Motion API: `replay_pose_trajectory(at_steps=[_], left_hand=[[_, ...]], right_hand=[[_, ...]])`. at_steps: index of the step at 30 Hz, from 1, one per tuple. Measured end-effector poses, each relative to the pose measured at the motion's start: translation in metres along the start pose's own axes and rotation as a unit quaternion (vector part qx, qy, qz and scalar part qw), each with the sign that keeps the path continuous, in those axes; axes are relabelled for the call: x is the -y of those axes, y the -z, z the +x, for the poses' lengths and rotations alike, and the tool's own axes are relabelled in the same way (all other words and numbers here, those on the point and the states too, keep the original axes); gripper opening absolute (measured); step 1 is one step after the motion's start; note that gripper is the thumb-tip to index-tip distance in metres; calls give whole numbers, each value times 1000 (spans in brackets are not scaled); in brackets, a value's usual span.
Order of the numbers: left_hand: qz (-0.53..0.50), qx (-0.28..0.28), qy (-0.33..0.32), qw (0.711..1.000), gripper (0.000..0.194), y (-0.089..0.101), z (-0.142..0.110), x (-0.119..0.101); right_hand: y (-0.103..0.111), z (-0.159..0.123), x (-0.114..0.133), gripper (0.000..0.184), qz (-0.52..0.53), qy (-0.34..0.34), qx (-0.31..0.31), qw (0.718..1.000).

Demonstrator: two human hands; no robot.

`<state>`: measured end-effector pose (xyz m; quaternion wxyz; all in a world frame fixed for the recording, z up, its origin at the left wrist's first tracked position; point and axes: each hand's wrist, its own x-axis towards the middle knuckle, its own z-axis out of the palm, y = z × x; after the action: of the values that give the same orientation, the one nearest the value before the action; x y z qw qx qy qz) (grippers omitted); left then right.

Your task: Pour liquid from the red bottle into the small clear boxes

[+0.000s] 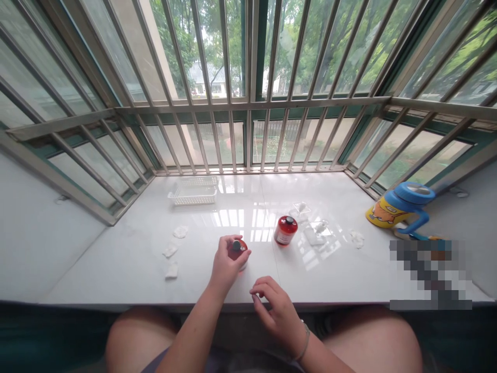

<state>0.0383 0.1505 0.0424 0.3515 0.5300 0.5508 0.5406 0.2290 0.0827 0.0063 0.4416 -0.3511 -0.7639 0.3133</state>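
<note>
The left hand (225, 265) has its grip wrapped around a red bottle (234, 253) near the middle of the white bench (124, 264). The right hand (274, 306) is just beside it, fingers bent; I can't tell if its grip pinches anything. Another red bottle (285, 235) stands farther right.

A glossy white worktop (334, 280) fills a bay, with plain pale walls at the left (42, 217) and right (476, 207). Metal bars crossed by a horizontal rail (318, 103) stand before windows with dark green frames (265, 36), and leafy trees (337, 52) show outside. Daylight comes through the glass, laying bright, striped reflections (233, 217) across the polished surface and leaving the space below its front edge dark
</note>
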Motion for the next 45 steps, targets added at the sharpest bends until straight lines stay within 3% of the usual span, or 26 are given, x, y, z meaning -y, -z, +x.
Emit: replay_pose_trajectory(at_steps=[5,8,13,21,25,28,35,41,45], left_hand=[[-19,-14,1,1000,49,-2,-1,-1],[-7,6,10,1000,42,-1,0,-2],[-30,-31,-1,999,45,-2,-1,-3],[-48,-3,38,998,42,-3,-3,-4],[-90,-21,45,995,45,-8,-3,1],[-56,-45,64,995,42,-9,-2,1],[-4,-53,72,996,35,-6,-3,-7],[-27,-57,58,996,34,-7,-1,-1],[-27,-55,48,997,38,-5,-1,0]], right_hand=[[3,-6,-2,25,1,-11,5,1000],[4,-7,1,24,2,-14,5,1000],[5,2,7,22,6,-10,-8,1000],[20,74,23,22,-65,3,-56,996],[14,107,31,35,-101,-19,-35,994],[4,118,34,33,-130,-38,-19,991],[2,125,36,15,-134,-67,-5,989],[4,128,39,33,-113,-42,16,993],[0,128,35,30,-128,-36,11,991]])
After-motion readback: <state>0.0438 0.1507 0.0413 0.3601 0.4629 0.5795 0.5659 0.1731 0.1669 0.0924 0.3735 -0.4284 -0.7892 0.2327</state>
